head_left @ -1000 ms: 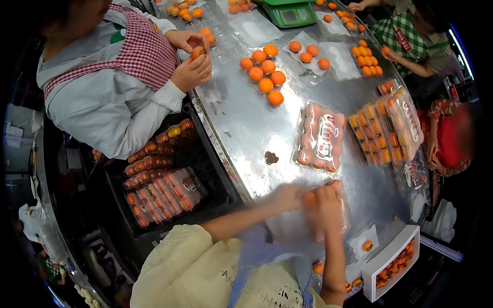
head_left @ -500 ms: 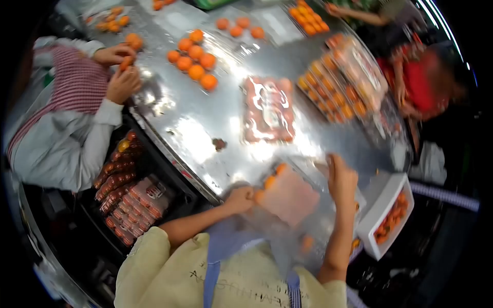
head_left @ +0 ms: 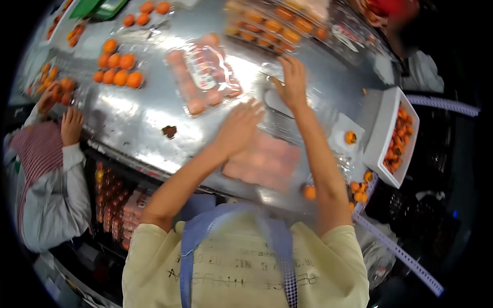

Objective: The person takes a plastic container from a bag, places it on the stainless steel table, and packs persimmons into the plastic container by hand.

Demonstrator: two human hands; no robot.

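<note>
A clear tray of orange fruit under a pale sheet [head_left: 264, 161] lies on the metal table in front of my body. Just beyond its upper left edge, my left hand [head_left: 242, 123] is spread out with the fingers apart, pointing away from me. My right hand [head_left: 292, 82] is farther off, its fingers bent, at the corner of a clear plastic lid [head_left: 280, 102] that lies on the table. Whether the fingers pinch the lid cannot be made out. A closed, labelled pack of fruit [head_left: 203, 74] sits beyond my left hand.
Stacked fruit packs [head_left: 272, 25] stand at the far side. A white box of small fruit [head_left: 398, 138] is on the right, loose fruit [head_left: 351, 137] beside it. More fruit [head_left: 120, 77] sits at the left, near a co-worker [head_left: 51, 169]. A green scale [head_left: 100, 7] is far left.
The view has turned, shifting the scene leftward. My left hand has moved from the covered tray's left side to beyond it and opened. My right hand is farther out, by the lid.
</note>
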